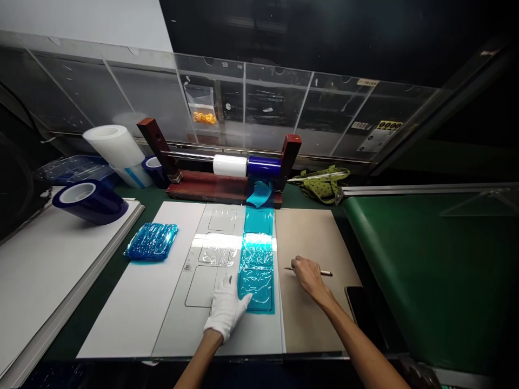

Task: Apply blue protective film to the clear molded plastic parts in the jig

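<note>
My left hand (pixel 225 309), in a white glove, lies flat on the white sheet (pixel 133 302), its thumb touching the left edge of a wrinkled blue film strip (pixel 257 259). The strip runs down from the rolls on a wooden holder (pixel 211 186). My bare right hand (pixel 308 274) rests on the tan board (pixel 312 237), fingers closed on a thin pen-like tool (pixel 326 273) lying on the board. Clear film (pixel 217 251) with rectangular outlines covers the sheet beside the blue strip.
A pile of cut blue film pieces (pixel 152 241) sits at the left. Blue tape roll (pixel 90 201) and white roll (pixel 113 145) lie on stacked boards (pixel 48 265). Green conveyor (pixel 430 270) at right. A dark phone (pixel 360 308) is by my right forearm. Clear panel (pixel 243 102) behind.
</note>
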Demonstrator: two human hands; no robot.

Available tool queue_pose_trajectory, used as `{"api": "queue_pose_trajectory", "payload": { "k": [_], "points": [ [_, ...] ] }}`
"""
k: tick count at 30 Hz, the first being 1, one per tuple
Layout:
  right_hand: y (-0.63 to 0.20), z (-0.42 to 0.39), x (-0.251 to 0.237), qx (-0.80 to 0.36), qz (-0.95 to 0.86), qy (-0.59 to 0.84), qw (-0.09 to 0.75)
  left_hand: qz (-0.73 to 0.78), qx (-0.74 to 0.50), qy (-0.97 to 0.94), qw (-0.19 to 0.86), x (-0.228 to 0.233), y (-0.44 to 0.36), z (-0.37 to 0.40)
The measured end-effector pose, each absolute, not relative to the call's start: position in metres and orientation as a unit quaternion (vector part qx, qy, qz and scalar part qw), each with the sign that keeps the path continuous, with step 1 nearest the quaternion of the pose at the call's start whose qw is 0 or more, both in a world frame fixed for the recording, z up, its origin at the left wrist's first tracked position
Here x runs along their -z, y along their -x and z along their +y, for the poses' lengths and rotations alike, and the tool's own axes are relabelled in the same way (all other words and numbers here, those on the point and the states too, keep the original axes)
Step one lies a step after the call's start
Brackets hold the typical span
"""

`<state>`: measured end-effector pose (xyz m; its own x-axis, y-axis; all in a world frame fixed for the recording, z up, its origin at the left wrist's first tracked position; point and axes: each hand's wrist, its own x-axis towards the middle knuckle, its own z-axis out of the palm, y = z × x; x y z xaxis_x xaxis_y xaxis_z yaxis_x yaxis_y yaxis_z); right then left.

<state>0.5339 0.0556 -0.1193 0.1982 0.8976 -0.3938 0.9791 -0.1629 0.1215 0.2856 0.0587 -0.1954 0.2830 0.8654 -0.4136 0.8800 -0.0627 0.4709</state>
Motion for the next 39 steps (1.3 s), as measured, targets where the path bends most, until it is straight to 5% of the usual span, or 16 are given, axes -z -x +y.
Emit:
{"api": "queue_pose_trajectory", "payload": {
  "k": [11, 26, 30, 35, 39],
  "points": [
    [-0.506, -0.001, 0.147, 0.242, 0.531, -0.810, 0.060, 0.583, 0.089, -0.745, 0.312, 0.199, -0.331, 0.015],
    [-0.483, -0.039, 0.157, 0.532, 0.318, -0.749, -0.235, 0.561, 0.010, -0.796, 0.228, 0.205, -0.307, -0.020],
    [-0.455, -0.052, 0.165, 0.543, 0.274, -0.741, -0.285, 0.561, 0.012, -0.769, 0.306, 0.194, -0.279, -0.048],
    [-0.424, -0.056, 0.141, 0.593, 0.273, -0.694, -0.304, 0.585, -0.249, -0.385, 0.669, 0.175, -0.219, -0.039],
    [-0.391, -0.044, 0.120, 0.630, 0.315, -0.643, -0.299, 0.486, -0.304, -0.288, 0.767, 0.166, -0.172, -0.020]
  ]
}}
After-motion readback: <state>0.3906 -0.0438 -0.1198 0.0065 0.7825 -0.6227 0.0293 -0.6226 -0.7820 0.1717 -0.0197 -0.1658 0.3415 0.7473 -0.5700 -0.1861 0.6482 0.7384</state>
